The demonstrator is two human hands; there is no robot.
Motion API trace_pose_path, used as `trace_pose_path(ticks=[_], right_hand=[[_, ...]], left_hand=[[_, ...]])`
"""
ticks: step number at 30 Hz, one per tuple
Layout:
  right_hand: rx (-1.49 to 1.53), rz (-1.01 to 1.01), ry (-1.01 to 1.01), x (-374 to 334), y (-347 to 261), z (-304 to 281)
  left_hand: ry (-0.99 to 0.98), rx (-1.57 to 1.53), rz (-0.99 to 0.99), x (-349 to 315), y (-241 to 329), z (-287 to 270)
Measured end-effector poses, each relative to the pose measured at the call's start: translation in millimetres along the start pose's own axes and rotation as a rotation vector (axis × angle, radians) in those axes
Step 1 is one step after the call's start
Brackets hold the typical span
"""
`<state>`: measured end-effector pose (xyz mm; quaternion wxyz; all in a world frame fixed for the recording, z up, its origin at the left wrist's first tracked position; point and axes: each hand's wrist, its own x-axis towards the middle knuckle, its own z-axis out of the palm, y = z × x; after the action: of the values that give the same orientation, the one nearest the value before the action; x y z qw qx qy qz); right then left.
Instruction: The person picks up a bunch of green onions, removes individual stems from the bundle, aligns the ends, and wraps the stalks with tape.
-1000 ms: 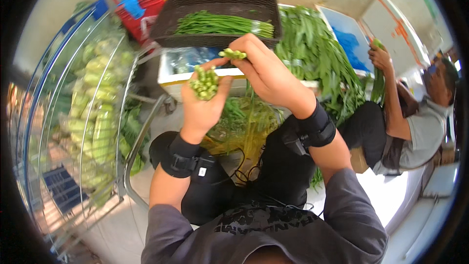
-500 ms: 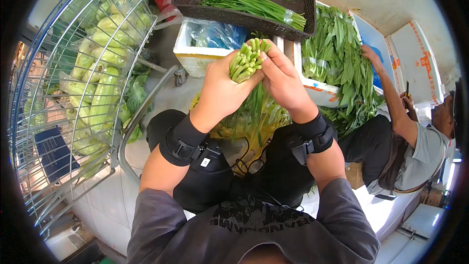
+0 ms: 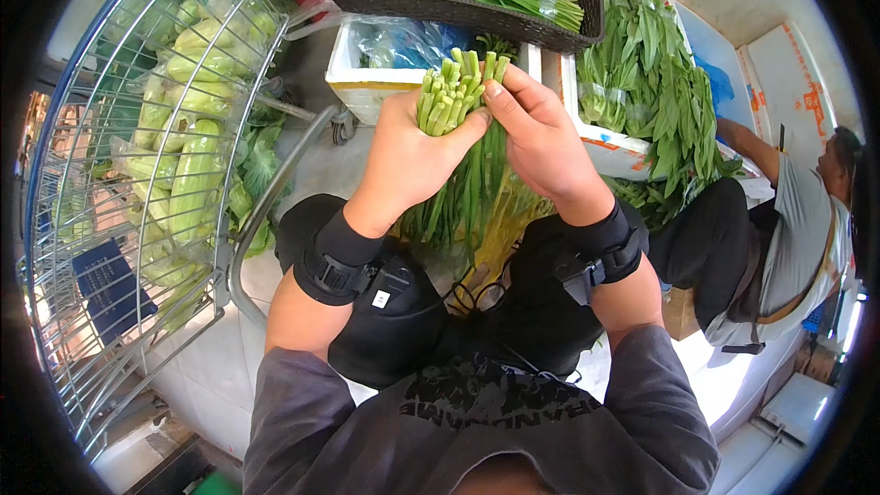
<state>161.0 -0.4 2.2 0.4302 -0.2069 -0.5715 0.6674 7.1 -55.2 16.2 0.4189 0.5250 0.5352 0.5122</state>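
My left hand [image 3: 410,148] is wrapped round a bunch of green vegetable stalks [image 3: 447,99], with pale cut ends standing up out of the fist. Long green lengths of the same bunch hang down below, between my knees. At the bunch's right edge, my right hand [image 3: 543,136] pinches a few stalks between thumb and fingers. Its other fingers are curled and partly hidden. Beneath the bunch a yellow plastic bag [image 3: 500,238] shows between my legs.
A wire shopping cart [image 3: 229,261] with bagged pale-green gourds [image 3: 195,174] stands left. Ahead are a dark woven basket [image 3: 568,32] of thin green stems and a white foam box [image 3: 357,87]. Right are leafy bundles [image 3: 642,82] and a crouching person [image 3: 788,220].
The cut ends have spread a little, and more of the hanging lengths show. My right hand has shifted slightly right and down. The other person's arm has drawn back toward the right.
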Motion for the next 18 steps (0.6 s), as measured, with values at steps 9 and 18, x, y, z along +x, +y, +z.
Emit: trace_pose_path(ticks=[9, 18], right_hand=[[-0.065, -0.049, 0.165, -2.6, -2.6, 5.0], [-0.207, -0.163, 0.27, -0.6, -3.7, 3.8]], left_hand=[[0.03, 0.049, 0.031, -0.5, 4.3, 4.8], [0.038, 0.063, 0.033, 2.1, 5.7, 7.9]])
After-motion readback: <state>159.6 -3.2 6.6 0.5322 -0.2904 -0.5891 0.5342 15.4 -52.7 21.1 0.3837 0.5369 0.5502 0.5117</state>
